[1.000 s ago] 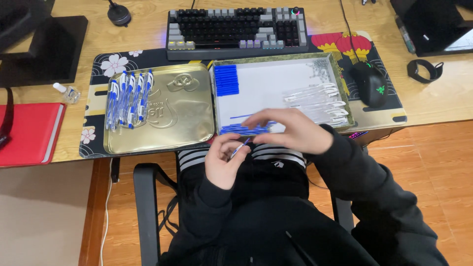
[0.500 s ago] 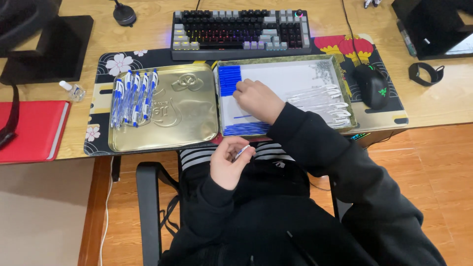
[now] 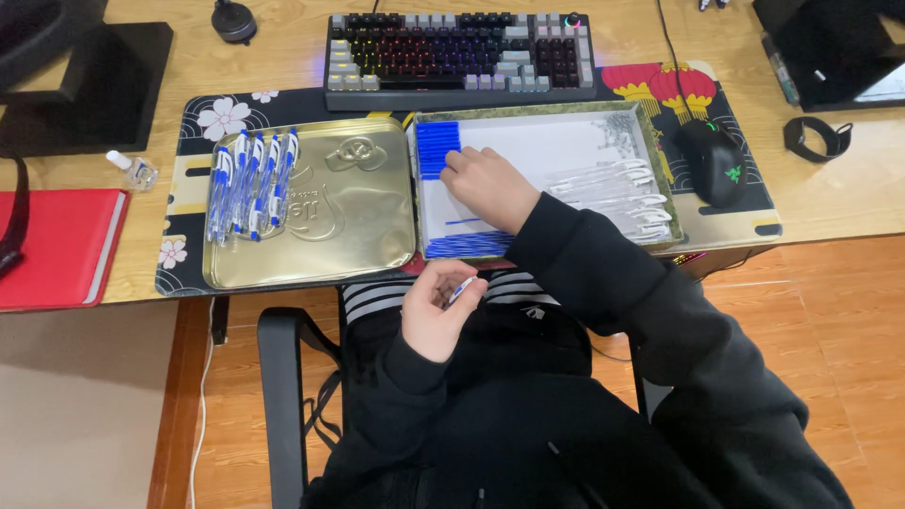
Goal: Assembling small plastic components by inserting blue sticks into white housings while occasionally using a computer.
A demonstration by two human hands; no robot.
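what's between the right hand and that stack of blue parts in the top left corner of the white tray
Nothing visible. The right hand reaches into the white tray, fingertips at the edge of the blue parts. The left hand holds a partly built pen over the lap, out of the way.

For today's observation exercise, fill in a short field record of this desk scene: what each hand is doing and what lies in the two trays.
left hand: holds a small white-and-blue pen part over the lap
right hand: reaches to the stack of short blue pieces
white-lined tray: blue pieces, clear plastic tubes
gold metal tray: row of assembled blue-and-white pens
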